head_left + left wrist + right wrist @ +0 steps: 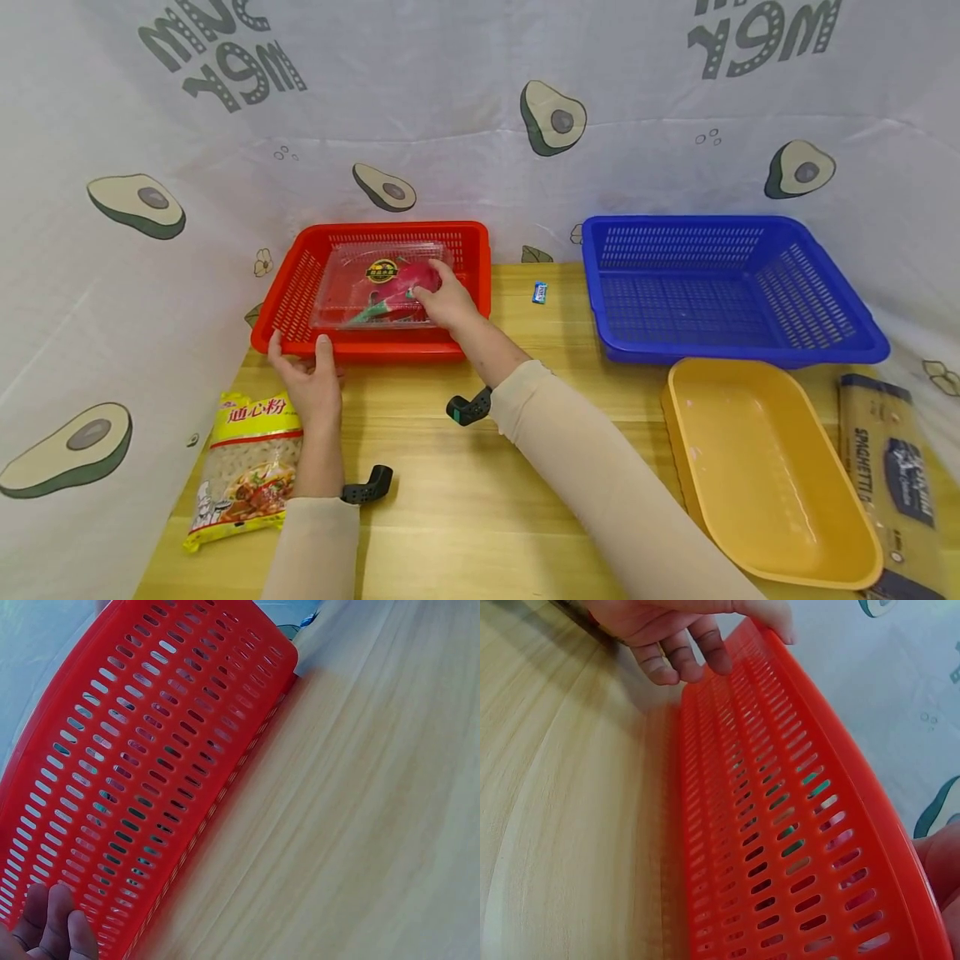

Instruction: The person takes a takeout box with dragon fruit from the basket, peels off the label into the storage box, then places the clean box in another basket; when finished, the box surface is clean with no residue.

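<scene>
A clear plastic box with a black and gold label holds pink, green-tipped dragon fruit (397, 287). It lies inside the red basket (390, 346). My right hand (453, 304) reaches over the basket's front rim, its thumb and index finger touching the right part of the box's lid. Just a part of that hand (943, 881) shows beyond the rim in the right wrist view. At the basket's front left corner, my left hand (311, 387) touches the outer wall, thumb by the rim. Its fingertips (60, 900) lie against the slotted wall in the left wrist view.
A yellow bag of pasta (251, 471) lies left of my left forearm. On the right stand a blue basket (738, 350) and a yellow tub (757, 467), with a spaghetti pack (892, 475) beside it. A small blue wrapped item (540, 292) lies between the baskets.
</scene>
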`<state>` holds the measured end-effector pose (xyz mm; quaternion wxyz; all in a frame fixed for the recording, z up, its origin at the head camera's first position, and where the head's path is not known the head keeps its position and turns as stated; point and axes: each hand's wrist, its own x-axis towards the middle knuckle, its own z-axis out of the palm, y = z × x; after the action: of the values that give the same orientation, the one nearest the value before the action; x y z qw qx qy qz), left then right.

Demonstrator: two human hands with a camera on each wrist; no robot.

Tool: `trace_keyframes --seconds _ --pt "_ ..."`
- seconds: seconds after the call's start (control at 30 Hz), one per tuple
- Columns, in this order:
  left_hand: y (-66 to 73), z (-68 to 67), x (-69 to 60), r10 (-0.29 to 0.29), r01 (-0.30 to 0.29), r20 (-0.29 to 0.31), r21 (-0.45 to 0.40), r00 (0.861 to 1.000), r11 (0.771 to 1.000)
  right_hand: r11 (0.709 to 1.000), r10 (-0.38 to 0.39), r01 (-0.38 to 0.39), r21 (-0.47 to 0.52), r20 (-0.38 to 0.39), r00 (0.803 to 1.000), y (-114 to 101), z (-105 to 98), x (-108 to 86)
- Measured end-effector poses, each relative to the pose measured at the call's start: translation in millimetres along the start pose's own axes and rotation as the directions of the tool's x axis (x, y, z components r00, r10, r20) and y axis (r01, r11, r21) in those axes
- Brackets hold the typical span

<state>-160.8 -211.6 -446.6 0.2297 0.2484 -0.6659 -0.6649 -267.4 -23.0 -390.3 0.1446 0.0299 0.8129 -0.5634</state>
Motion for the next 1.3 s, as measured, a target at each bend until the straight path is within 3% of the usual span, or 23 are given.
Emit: trace_keyframes --seconds 0.77,0.93,1.3 --pt "-2.5 0.7 1.6 0.020 -0.020 0.004 -0.029 1.000 0.999 0.998 -0.004 0.003 -0.065 -0.012 1.000 -0.7 0.1 -4.8" --pt "-2.8 0.3 1.5 0.016 -0.016 0.006 -0.026 1.000 1.000 0.998 -0.026 0.023 -0.064 -0.049 0.998 -3.0 -0.2 -8.5" --pt "-2.8 -0.5 1.5 0.018 -0.018 0.007 0.006 1.000 1.000 0.980 -0.117 0.099 -0.172 -0.100 0.988 -9.9 -2.1 -22.9"
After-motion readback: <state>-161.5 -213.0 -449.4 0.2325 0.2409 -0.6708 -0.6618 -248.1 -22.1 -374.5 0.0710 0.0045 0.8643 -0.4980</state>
